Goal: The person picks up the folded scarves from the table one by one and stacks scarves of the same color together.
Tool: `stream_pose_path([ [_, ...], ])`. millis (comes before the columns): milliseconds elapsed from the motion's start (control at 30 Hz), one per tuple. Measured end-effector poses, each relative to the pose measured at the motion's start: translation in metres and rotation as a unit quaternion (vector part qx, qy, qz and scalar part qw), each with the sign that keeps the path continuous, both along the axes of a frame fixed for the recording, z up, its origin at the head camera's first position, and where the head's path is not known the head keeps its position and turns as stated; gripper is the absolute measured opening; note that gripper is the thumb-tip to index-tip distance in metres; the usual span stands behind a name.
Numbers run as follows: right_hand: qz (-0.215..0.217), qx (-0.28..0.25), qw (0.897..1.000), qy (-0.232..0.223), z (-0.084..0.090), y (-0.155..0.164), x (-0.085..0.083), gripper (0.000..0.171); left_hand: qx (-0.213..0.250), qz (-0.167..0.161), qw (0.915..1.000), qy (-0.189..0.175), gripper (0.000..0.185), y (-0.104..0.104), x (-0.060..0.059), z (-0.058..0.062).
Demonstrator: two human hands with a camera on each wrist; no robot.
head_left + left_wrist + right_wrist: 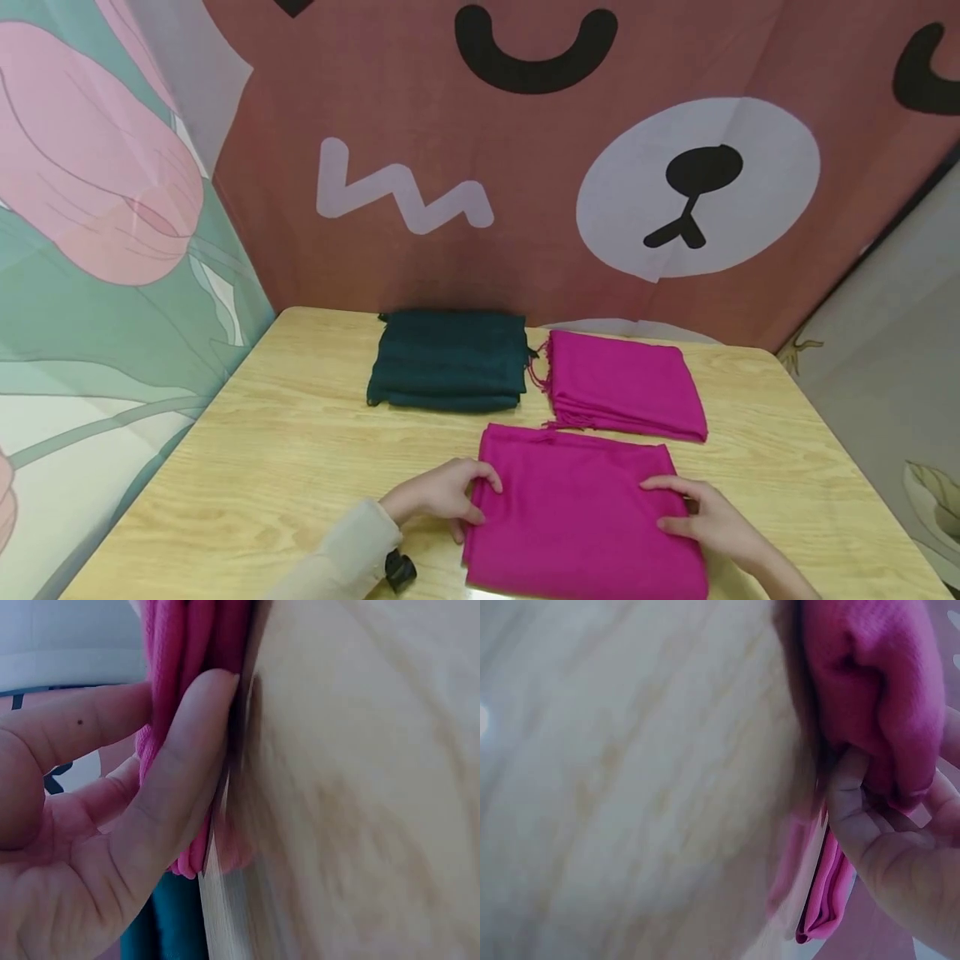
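Observation:
A folded magenta scarf (577, 517) lies flat at the near side of the table, its stacked layers showing along the left edge. My left hand (448, 493) grips that left edge; in the left wrist view one digit (199, 724) reaches low beside the tabletop while others touch the upper layers. On the opposite side my right hand (701, 517) holds the right edge, fingers over the top. In the right wrist view, a fingertip (849, 769) tucks beneath the thick rounded fold (877, 690). The scarf's underside is hidden.
Behind it, a second folded magenta scarf (622, 383) with fringe lies at the back right. A folded dark green scarf (450, 358) sits beside it to the left. The wooden table (300, 450) meets a printed curtain (525, 250) at the back.

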State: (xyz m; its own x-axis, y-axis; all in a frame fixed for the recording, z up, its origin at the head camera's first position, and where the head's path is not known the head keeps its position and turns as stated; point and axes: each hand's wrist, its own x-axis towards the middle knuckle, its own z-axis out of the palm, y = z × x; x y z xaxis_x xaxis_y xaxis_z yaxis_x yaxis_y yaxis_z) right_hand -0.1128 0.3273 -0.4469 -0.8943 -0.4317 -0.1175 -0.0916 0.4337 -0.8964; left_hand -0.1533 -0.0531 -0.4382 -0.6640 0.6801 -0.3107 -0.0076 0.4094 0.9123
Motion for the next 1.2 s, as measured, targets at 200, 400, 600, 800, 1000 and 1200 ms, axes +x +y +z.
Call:
stream_pose_path([
  [200, 0.004, 0.013, 0.999, 0.033, -0.001, -0.008, 0.000, 0.038, -0.006, -0.003, 0.9999, 0.010, 0.027, -0.009, 0.000, 0.002],
  [400, 0.011, 0.010, 0.999, 0.039, 0.000, -0.017, 0.000, 0.037, -0.008, -0.004, 0.9998, 0.017, 0.023, -0.017, 0.000, 0.003],
  [600, 0.021, 0.001, 0.999, 0.041, 0.001, -0.023, 0.000, 0.038, -0.011, -0.008, 0.9997, 0.020, 0.021, -0.025, -0.002, 0.003],
  [800, 0.027, -0.005, 0.999, 0.033, 0.000, -0.030, -0.002, 0.039, -0.014, -0.005, 0.9996, 0.022, 0.019, -0.034, -0.004, 0.001],
  [1000, 0.028, -0.006, 0.999, 0.039, -0.002, -0.035, -0.003, 0.038, -0.022, -0.004, 0.9995, 0.021, 0.017, -0.040, -0.004, 0.001],
  [1200, 0.033, -0.013, 0.998, 0.046, -0.002, -0.036, -0.004, 0.039, -0.028, -0.012, 0.9987, 0.041, 0.016, -0.045, -0.005, 0.004],
])
